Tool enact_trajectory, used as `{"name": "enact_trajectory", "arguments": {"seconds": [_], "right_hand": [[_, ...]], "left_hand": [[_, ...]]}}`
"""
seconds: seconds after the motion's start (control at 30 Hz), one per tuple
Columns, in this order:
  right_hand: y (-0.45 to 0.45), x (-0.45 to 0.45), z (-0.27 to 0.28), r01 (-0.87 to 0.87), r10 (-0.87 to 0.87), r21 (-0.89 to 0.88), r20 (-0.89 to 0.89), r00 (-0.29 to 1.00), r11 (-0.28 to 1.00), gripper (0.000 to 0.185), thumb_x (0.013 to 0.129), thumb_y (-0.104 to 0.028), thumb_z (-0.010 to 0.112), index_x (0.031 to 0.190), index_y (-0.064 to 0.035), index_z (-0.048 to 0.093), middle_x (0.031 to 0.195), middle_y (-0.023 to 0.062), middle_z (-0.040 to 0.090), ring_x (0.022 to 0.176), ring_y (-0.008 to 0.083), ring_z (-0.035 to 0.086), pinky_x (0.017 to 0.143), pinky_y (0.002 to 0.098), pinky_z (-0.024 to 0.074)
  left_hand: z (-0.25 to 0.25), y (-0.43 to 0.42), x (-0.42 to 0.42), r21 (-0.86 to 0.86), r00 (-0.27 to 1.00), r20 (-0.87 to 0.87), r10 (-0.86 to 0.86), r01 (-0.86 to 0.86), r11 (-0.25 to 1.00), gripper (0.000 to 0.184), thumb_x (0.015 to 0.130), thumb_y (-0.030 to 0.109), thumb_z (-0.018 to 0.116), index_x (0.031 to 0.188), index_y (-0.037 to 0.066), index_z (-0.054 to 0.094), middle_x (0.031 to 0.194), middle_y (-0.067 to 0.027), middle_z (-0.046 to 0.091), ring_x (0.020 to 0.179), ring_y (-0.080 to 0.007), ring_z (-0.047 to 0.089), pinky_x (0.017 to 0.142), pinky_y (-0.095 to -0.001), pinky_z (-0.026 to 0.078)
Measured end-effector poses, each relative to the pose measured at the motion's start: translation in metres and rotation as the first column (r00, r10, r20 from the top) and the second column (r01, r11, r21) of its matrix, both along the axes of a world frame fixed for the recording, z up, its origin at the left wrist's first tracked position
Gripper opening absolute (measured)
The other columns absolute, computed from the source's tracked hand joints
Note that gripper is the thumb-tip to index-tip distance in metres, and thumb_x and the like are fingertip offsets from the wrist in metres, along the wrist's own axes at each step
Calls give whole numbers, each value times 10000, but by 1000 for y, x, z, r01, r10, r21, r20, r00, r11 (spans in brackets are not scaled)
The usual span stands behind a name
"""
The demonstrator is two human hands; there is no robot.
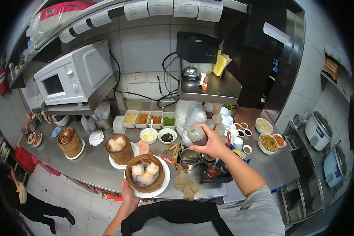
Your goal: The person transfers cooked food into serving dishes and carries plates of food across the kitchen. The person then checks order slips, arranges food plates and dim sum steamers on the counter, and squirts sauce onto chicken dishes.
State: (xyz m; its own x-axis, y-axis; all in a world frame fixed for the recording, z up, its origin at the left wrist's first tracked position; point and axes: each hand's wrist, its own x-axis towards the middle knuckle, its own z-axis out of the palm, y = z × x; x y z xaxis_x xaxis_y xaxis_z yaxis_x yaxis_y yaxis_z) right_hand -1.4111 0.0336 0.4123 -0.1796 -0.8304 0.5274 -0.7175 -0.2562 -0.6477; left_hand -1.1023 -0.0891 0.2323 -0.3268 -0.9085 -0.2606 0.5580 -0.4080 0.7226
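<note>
My right hand (211, 142) is closed round a clear squeeze bottle (197, 135), tilted so its nozzle points left, above the counter. At the counter's front edge, my left hand (128, 194) grips the rim of a white plate (164, 185), its fingers partly hidden. On that plate stands a round bamboo steamer (144, 188) holding several pale dumplings (151, 169). Just behind it, a second bamboo steamer (119, 154) with dumplings sits on another plate. Right of the plate are a crumpled beige cloth (187, 187) and a metal pot (190, 158).
Farther left stands a bamboo steamer (69, 146) with brown food. White topping tubs (142, 119) line the back. Noodle bowls (268, 142) and small sauce cups stand right. A microwave (75, 74) and printer (197, 47) sit above. Another person's legs (47, 208) show at left.
</note>
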Motion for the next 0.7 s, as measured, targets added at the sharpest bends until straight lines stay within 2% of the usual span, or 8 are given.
{"name": "enact_trajectory", "arguments": {"seconds": [0.07,0.17,0.27,0.33,0.37,0.53,0.63,0.7], "right_hand": [[-5,0,-5,11,-11,-6,-5,1000,1000,600,633,-198,785,1126,-62,470,957,129,618,911,191,603,811,319,462],[-14,8,2,37,-39,162,8,999,986,607,632,-206,791,1124,-59,468,970,123,609,930,179,592,817,315,456],[-36,15,6,-38,67,124,-239,969,992,611,570,-150,808,1105,-74,523,982,81,600,922,194,569,846,305,432],[-47,23,7,-98,150,156,-370,917,983,594,569,-142,787,1107,-71,545,1029,111,598,936,267,576,836,335,448],[-55,28,8,-139,201,179,-402,893,974,593,577,-146,771,1119,-67,544,1067,132,592,949,311,573,826,358,460],[-86,62,2,-195,333,291,-568,753,937,506,582,-123,727,1062,-163,574,891,53,599,847,272,589,712,365,481],[-95,89,-2,-118,384,403,-684,619,908,450,605,-136,715,1033,-161,580,859,48,589,815,259,594,685,369,477],[-96,95,-4,-122,379,374,-757,532,919,429,622,-146,706,1026,-165,565,844,44,580,788,246,598,658,374,473]], "left_hand": [[4,-1,2,-42,997,-10,-78,77,996,318,980,277,218,1218,97,327,1238,-146,418,1140,-289,456,936,-442,426],[17,4,4,-33,993,20,-114,114,993,304,973,279,243,1211,111,332,1228,-138,426,1138,-287,459,908,-448,447],[7,-5,-1,5,999,0,-36,36,999,306,977,262,248,1211,102,361,1202,-136,454,1100,-268,474,905,-424,446],[20,-2,-1,30,995,87,-43,41,999,324,980,272,240,1212,82,364,1157,-130,489,1058,-248,508,886,-390,463],[18,-3,-1,1,999,30,-27,27,1000,333,982,288,247,1207,73,365,1144,-128,496,1029,-233,527,868,-380,471],[20,0,2,42,998,59,38,-40,998,318,981,292,268,1174,64,377,1120,-99,505,996,-220,541,839,-374,485],[27,3,5,71,996,92,10,-17,997,327,976,293,308,1203,73,391,1156,-90,496,1043,-205,513,900,-370,448],[31,6,6,80,997,81,9,-16,997,329,974,298,313,1205,77,392,1153,-90,497,1044,-210,511,900,-373,449]]}}
